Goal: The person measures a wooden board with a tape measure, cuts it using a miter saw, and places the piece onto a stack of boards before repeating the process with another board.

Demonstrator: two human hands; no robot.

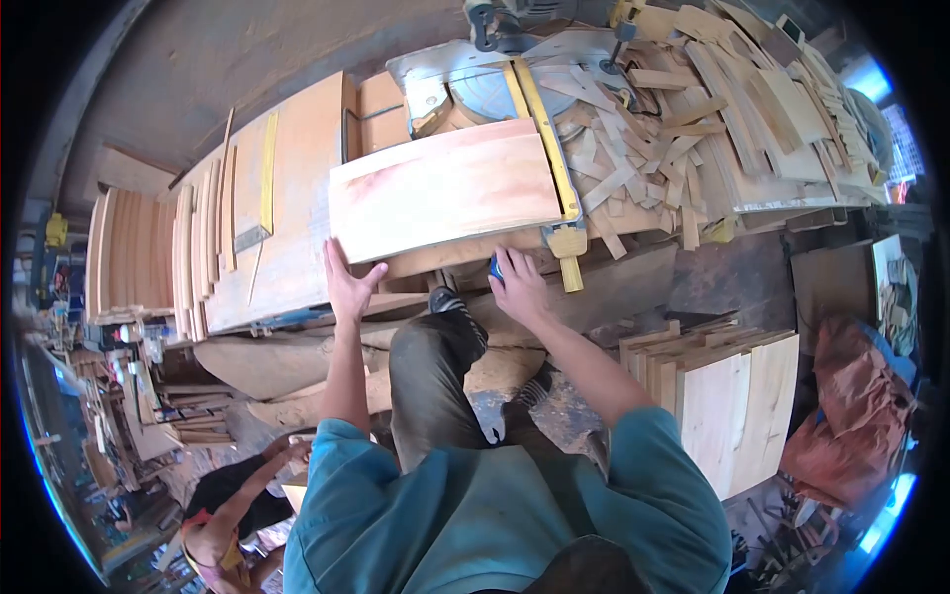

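Observation:
A wide, pale wooden board point(445, 193) lies in front of me, its right end against the yellow-edged saw fence point(541, 129). My left hand point(351, 285) is at the board's lower left corner, thumb and fingers spread, fingertips at its edge. Just below the near edge of the board, my right hand point(518, 285) is curled round a small blue object point(495, 267). Most of that object is hidden by the fingers, so its kind cannot be made out. Behind the board sits the round base of a mitre saw point(505, 94).
Wood offcuts point(633, 148) are heaped right of the saw. A try square point(259, 198) lies on the bench at left, beside upright stacked boards point(134, 252). Another board stack point(737, 396) stands on the floor at right. Another person point(223, 515) bends at lower left.

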